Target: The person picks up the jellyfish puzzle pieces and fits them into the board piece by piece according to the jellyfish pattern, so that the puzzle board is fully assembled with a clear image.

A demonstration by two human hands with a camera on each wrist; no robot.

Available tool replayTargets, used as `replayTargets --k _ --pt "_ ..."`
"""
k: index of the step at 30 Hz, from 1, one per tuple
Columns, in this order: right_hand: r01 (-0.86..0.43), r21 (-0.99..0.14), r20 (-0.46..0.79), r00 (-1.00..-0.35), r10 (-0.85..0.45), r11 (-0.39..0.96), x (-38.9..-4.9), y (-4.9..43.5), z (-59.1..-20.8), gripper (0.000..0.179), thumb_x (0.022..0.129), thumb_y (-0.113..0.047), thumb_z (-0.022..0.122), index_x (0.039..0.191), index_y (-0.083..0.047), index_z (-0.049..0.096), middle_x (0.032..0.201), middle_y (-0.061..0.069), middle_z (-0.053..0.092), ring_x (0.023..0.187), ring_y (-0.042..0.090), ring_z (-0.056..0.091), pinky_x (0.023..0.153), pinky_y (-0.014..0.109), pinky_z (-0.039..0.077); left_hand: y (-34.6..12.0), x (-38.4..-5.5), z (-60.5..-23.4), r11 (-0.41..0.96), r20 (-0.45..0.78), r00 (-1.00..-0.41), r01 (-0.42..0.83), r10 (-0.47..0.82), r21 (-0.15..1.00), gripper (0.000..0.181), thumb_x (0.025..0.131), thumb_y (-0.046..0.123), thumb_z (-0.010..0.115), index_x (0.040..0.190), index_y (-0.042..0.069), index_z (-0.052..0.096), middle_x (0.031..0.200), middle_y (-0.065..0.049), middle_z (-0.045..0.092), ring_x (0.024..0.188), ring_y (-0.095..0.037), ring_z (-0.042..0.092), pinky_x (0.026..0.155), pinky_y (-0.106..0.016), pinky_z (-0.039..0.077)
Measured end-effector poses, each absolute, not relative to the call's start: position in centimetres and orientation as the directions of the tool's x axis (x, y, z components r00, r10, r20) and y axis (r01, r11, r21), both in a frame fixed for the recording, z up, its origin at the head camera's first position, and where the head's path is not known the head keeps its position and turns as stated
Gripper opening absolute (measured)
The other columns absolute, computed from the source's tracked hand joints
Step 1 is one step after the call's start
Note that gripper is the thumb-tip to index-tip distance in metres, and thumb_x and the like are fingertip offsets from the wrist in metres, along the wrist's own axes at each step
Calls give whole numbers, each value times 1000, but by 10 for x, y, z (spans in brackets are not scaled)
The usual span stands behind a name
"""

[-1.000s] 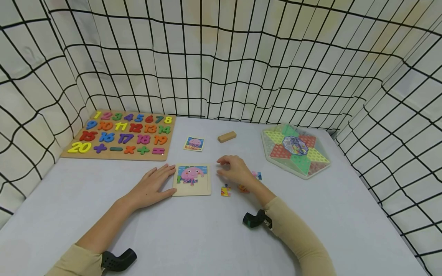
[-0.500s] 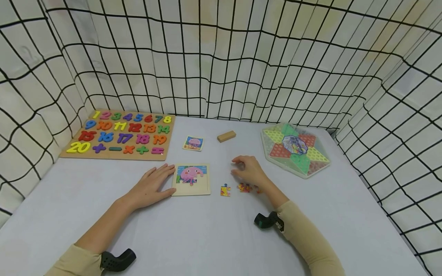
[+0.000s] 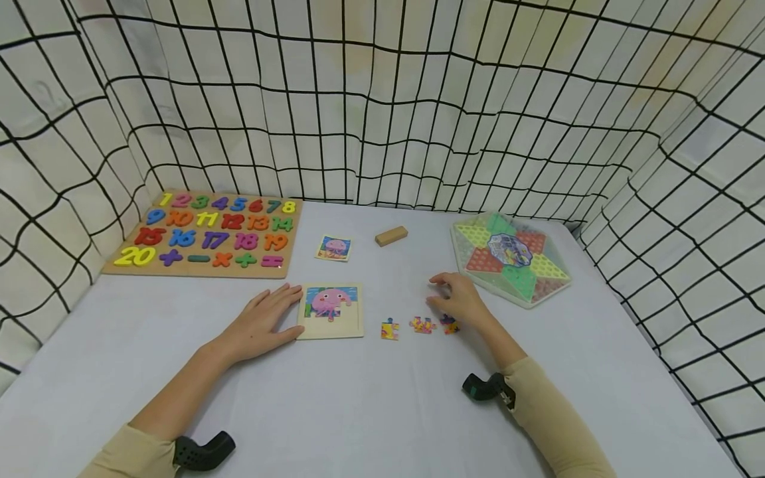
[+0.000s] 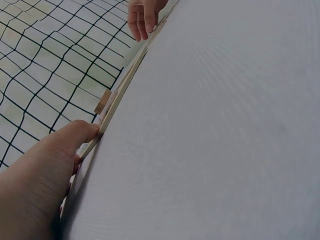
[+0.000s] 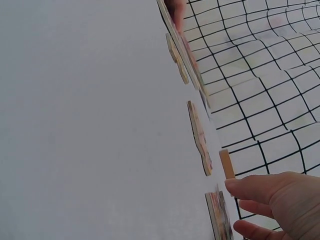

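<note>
Your left hand [image 3: 259, 325] is resting with fingers extended against the left edge of the square wooden puzzle board [image 3: 349, 324]; right of it, your right hand [image 3: 462, 300] is hanging with thumb and fingers parted, beside the flat, knobbly jigsaw pieces [image 3: 423, 325]. Smooth white cloth [image 3: 358, 405] is stretching bare on the puzzle board's near side.

Head view looks forward and down; both nearer wrist views share the net [image 3: 344, 44].
</note>
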State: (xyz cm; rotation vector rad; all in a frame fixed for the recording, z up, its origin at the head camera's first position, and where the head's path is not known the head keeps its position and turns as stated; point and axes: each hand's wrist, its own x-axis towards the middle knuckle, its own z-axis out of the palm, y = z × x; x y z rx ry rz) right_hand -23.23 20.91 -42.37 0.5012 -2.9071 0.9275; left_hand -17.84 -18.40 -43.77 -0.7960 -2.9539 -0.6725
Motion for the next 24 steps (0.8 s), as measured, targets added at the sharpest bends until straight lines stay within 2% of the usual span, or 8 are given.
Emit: replayTargets --k 8,24 --pt "-310 -535 132 -949 -285 786 -227 222 -422 37 79 -22 71 110 -2 63 104 12 62 97 29 54 83 42 46 -186 -179 -438 778 120 -871 481 476 405 75 86 49 56 140 2 35 146 -13 30 137 -30 17 109 -50 8" --pt "-320 -520 119 -945 -303 792 -218 235 -420 29 79 -19 71 101 -1 66 96 11 62 92 28 53 80 41 46 -185 -180 -438 777 118 -872 478 474 410 75 85 50 56 140 2 35 146 -13 30 137 -30 16 109 -50 7"
